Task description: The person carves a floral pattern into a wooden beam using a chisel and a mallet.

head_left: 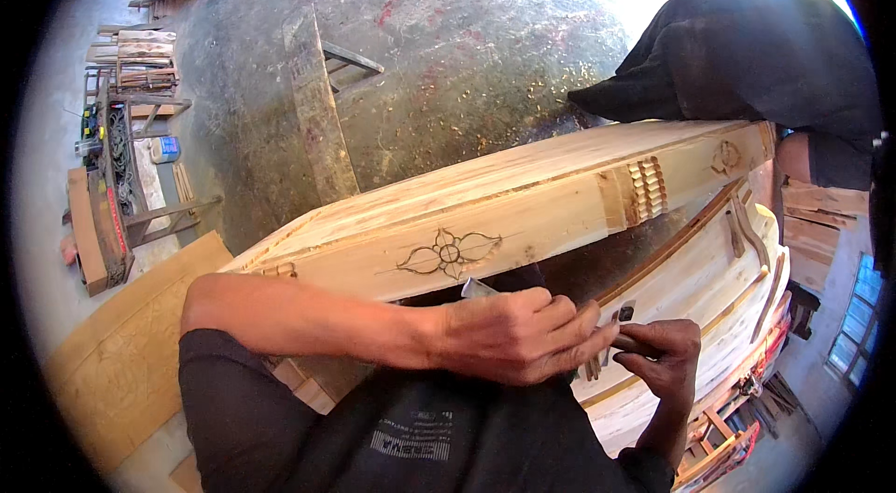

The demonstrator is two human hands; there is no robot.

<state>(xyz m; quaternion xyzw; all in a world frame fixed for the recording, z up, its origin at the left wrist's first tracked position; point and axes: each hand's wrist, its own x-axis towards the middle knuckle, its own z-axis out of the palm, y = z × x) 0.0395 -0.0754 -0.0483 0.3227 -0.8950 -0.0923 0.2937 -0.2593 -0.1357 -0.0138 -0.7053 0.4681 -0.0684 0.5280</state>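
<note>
My left hand has its fingers curled around a flat metal tool, mostly hidden behind it. Close beside it, my right hand grips a dark rod-like tool, its tip near the left fingertips. Just beyond both hands lies a long pale wooden panel with a thick side edge, bearing a carved four-petal flower and a ridged carved block. Below its right part, a curved pale wooden piece with darker strips runs down behind my right hand.
A person in dark clothing bends at the panel's far right end. A plank on a trestle stands beyond the panel. At left are a bench with tools, stacked wood and a large tan board. A window is at right.
</note>
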